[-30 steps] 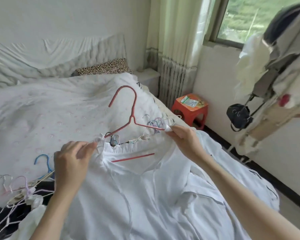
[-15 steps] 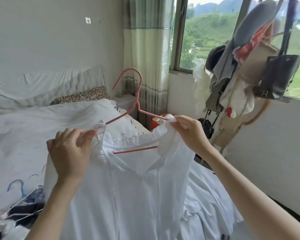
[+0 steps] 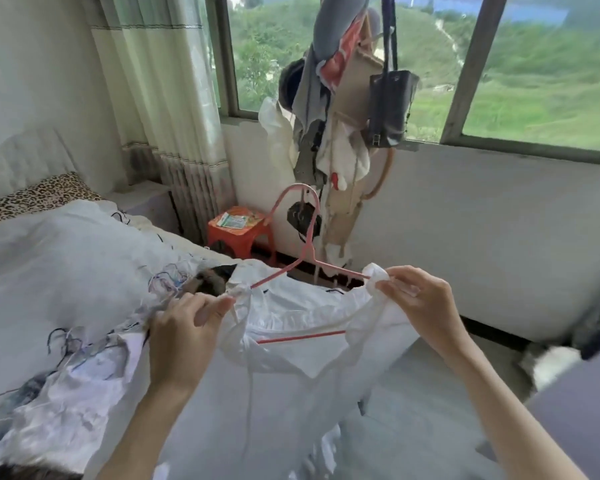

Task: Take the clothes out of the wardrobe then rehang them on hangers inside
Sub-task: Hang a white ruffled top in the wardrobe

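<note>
The left hand and right hand each pinched a shoulder of the white garment; fabric hid the pink hanger's ends.

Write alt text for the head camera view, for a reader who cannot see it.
Two hands hold up a white garment on a pink hanger: the left hand pinches one shoulder, the right hand the other. A bed lies to the left; an orange stool stands below a window.
</note>
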A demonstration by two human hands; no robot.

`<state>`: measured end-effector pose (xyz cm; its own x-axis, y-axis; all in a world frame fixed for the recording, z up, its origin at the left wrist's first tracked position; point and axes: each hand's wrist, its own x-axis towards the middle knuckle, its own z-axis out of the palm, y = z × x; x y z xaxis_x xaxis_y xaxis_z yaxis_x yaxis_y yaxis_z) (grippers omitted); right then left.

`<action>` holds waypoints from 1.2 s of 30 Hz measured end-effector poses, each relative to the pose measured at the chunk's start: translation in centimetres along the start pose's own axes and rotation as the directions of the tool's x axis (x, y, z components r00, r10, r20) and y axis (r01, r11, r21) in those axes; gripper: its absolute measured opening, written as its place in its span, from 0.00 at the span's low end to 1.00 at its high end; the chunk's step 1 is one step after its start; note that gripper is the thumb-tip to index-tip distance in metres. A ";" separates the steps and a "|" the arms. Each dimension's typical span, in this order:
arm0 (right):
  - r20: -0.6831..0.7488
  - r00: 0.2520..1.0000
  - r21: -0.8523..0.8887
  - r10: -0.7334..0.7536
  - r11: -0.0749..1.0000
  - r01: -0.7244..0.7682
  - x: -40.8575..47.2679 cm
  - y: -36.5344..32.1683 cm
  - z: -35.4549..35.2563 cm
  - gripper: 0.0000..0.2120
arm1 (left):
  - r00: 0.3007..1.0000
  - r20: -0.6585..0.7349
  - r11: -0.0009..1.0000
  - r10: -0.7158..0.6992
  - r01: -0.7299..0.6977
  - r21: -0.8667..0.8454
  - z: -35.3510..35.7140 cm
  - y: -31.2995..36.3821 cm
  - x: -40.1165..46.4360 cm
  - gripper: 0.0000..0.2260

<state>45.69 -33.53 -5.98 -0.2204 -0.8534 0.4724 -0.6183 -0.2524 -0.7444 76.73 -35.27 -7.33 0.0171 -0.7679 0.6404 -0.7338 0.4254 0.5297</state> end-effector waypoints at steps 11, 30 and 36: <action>-0.502 0.850 -0.315 0.160 0.882 -0.352 -8.7 1.6 -15.1 0.07 | 0.899 0.395 0.887 0.188 0.016 -0.461 11.7 12.1 0.3 0.15; -0.894 0.447 -0.338 -0.018 0.681 -0.649 -21.2 2.8 -32.2 0.25 | 0.564 0.456 0.621 0.689 -0.132 -0.773 26.4 36.6 -4.1 0.16; -0.881 0.468 -0.392 -0.060 0.645 -0.656 -21.7 6.0 -38.5 0.23 | 0.537 0.435 0.593 0.722 -0.157 -0.790 29.1 44.5 -5.6 0.15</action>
<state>17.74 1.01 -2.49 -0.7315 0.0173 0.6817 -0.5501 0.5759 -0.6048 24.23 -25.98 -3.48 -0.8165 -0.3140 0.4845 0.0984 0.7513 0.6526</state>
